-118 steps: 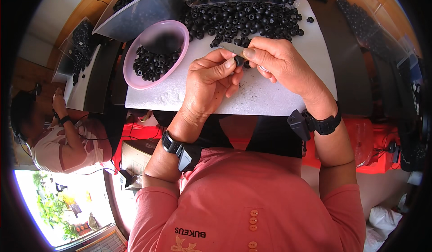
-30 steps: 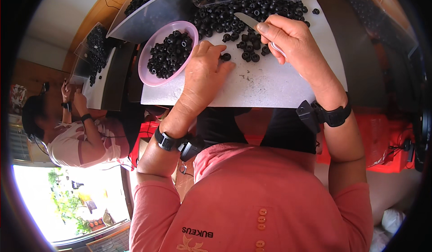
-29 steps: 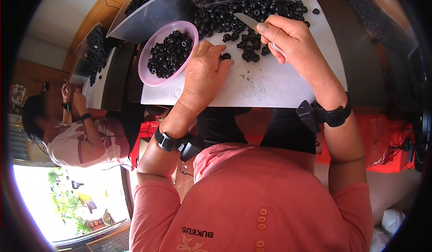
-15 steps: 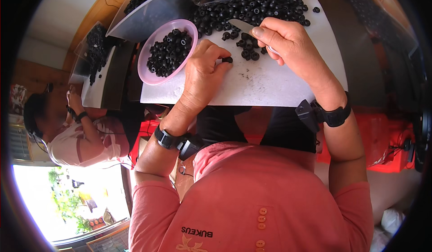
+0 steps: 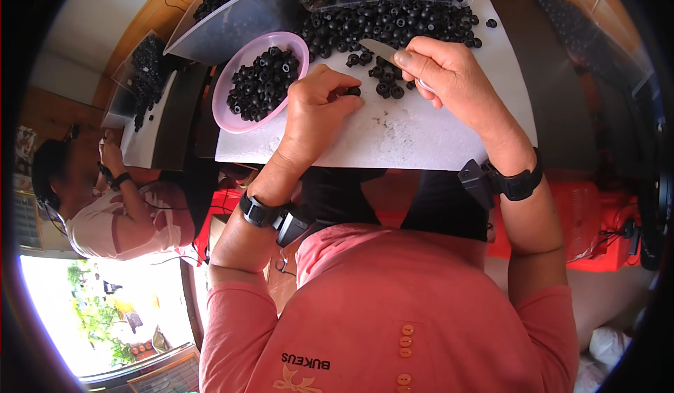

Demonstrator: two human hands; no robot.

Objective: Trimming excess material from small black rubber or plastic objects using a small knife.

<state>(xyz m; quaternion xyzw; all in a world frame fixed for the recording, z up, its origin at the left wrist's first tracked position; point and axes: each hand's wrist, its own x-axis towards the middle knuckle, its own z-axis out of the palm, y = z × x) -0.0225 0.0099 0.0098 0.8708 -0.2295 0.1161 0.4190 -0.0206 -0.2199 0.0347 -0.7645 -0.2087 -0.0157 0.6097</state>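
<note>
One pink bowl (image 5: pixel 222 108) sits toward the left of a single white-topped bench (image 5: pixel 456 129), and it holds dozens of black beads (image 5: pixel 263 80), too many and too overlapped to count. Two bare hands work to the right of the bowl, apart from each other. The left hand (image 5: pixel 316 105) is just beside the bowl's right rim, its thumb and forefinger pinched on one black piece (image 5: pixel 354 92) low over the bench. The right hand (image 5: pixel 446 77), farther to the right of the bowl, is wrapped round the handle of one knife (image 5: pixel 377 48); its blade points back toward the bowl's side.

Between blade and bench, right of the bowl, two loose beads (image 5: pixel 359 59) lie together, with a small cluster (image 5: pixel 387 84) beyond them, partly hidden by the right hand, so its number cannot be told. A large heap (image 5: pixel 393 24) spreads past the bowl, up and right; one stray bead (image 5: pixel 491 23) lies at the far right from the bowl. Two bins stand behind the bowl: one grey translucent bin (image 5: pixel 221 28) and one clear bin (image 5: pixel 305 1). One co-worker (image 5: pixel 133 217) is well to the bowl's left.
</note>
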